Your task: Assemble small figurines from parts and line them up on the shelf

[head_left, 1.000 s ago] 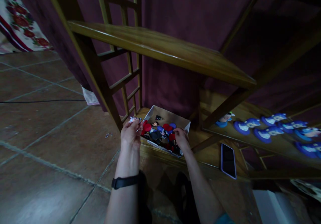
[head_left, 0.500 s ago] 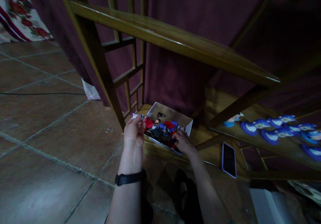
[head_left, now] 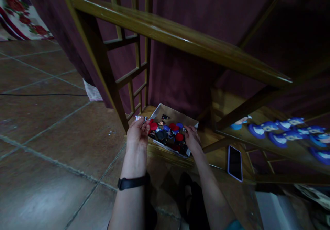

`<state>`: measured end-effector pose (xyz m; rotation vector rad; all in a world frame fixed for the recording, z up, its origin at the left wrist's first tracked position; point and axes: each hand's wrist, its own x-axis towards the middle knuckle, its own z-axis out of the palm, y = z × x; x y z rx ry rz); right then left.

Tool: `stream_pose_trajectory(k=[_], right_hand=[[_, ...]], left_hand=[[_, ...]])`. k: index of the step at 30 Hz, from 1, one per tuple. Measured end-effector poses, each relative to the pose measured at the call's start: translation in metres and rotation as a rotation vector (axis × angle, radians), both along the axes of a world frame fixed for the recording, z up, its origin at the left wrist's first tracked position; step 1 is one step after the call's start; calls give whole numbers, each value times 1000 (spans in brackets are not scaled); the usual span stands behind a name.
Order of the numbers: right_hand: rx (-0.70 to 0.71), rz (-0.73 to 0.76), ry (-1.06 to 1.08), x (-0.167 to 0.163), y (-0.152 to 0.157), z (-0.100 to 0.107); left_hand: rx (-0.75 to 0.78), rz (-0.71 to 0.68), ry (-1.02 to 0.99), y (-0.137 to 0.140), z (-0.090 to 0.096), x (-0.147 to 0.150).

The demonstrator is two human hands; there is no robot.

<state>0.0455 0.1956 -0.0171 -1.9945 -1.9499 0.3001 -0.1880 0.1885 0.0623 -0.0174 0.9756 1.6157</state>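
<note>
A shallow white box (head_left: 177, 112) stands on a wooden ledge, holding several small figurines with red, blue and black round bases. Just past its left side, my left hand (head_left: 138, 132) is closed, palm up, on a small white and pink figurine (head_left: 139, 118). My right hand (head_left: 192, 140) reaches over the right side of the box. Its fingers are bent together at a small figurine (head_left: 184, 129), mostly covered by the fingertips. A red round base (head_left: 179, 137) lies in the box to the left of that hand.
Several blue figurines (head_left: 286, 135) lie on a wooden shelf at right. A phone (head_left: 235, 163) rests on the ledge. A wooden rail (head_left: 180, 39) crosses above the box, with a lattice side (head_left: 132, 75) at left. A cable (head_left: 43, 94) runs over the tiled floor.
My right hand has moved up and right inside the box, from the red base to the figurine by the right wall, uncovering the red base. My left hand stays almost still with its figurine.
</note>
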Motion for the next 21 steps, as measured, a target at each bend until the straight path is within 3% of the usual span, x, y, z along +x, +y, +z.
stream_pose_trajectory(k=[7,12,16,21], right_hand=[[-114,87,-184,-16,-12,-6],[-141,39,-108,-42,-23,-4],[-37,166,-69,-63,-33,-2],[-85,359,-35,-61,-33,4]], left_hand=[[-4,-15,-10,-1,3,1],[-5,-18,-19,-1,3,1],[-6,-34,-30,0,3,2],[-17,-59,-33,1,2,2]])
